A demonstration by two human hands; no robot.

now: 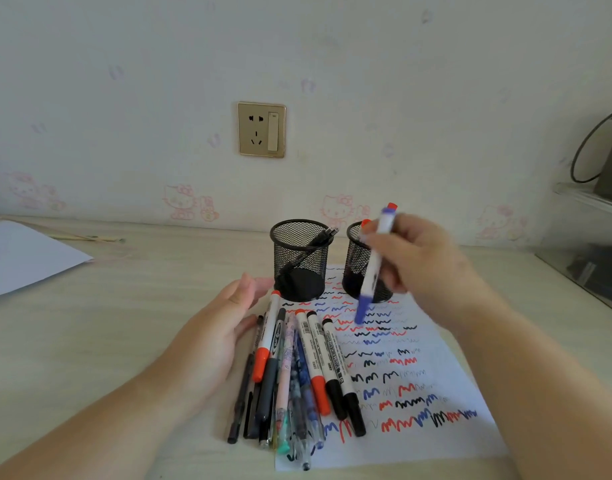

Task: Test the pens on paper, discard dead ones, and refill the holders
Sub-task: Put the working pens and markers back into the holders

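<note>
Our right hand (415, 261) pinches a blue-capped white whiteboard marker (373, 268), steeply tilted with its cap low over the scribbled white paper sheet (436, 393). The right black wire-mesh holder (358, 261) stands just behind it. Our left hand (214, 341), fingers straight, touches the pile of loose pens (297, 375).

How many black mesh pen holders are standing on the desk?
2. The left holder stands at the top edge of the scribbled paper, with one dark pen inside. The right holder stands beside it on the paper, partly hidden by the right hand.
</note>
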